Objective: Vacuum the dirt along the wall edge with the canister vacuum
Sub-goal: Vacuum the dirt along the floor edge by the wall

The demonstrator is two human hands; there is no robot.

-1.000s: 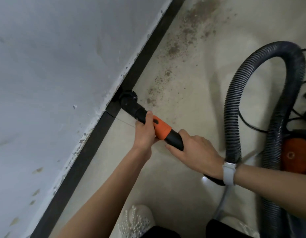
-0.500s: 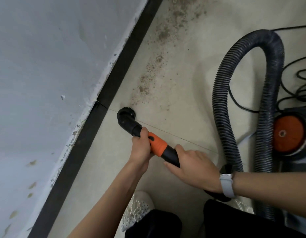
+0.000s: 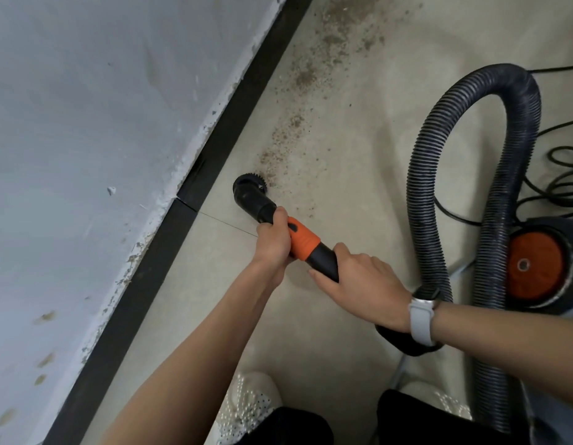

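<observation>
The canister vacuum (image 3: 535, 268) sits off to the right, looks heavy, so I'd let it trail. Its ribbed hose (image 3: 429, 194) loops up, bendy but springy, probably tugs back. The wand (image 3: 304, 244) is rigid and light; left hand (image 3: 273, 242) wraps the orange grip, right hand (image 3: 362, 277) curls round the black part behind. Brush nozzle (image 3: 248, 187) touches the near end of the dirt (image 3: 288, 136), just beside the baseboard (image 3: 214, 149).
</observation>
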